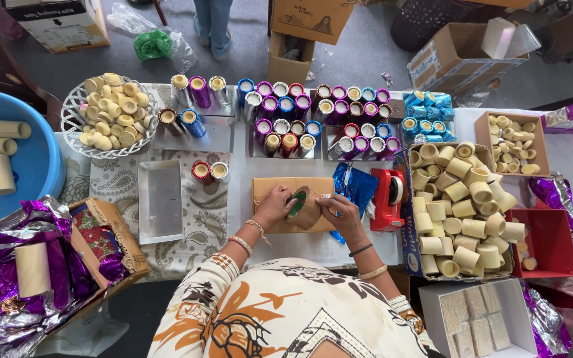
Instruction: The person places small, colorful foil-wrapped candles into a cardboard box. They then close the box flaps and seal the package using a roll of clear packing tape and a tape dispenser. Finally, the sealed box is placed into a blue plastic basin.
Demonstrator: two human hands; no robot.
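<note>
Seen from above, near the middle of the frame: left hand [274, 205] curled around a short brown cardboard tube [306, 207], fingers closed on its left side. Right hand [337, 211] closed on the tube's right side, fingertips pinching near the top edge. Tube held between both hands, just over a flat tan cardboard piece [266, 189] on the table. Tube tipped so its open end, with a bit of green foil [296, 204] showing inside, faces up and left toward the left hand. Long axis slanting from lower right to upper left. Both hands touching the tube, neither one nearer than the other.

Just right of the right hand: a crumpled blue foil sheet [353, 185], then a red tape holder [388, 199]. Farther right: a box full of plain tubes [462, 212]. Along the top of the frame: rows of shiny wrapped tubes [286, 106] in purple, blue, red and silver on trays. Upper left: a white basket of small plain tubes [111, 113]. Far left: a blue tub [34, 152] with bigger tubes. Lower left: purple foil [8, 265] in a heap. Left of the hands: an empty silver tray [160, 199].
</note>
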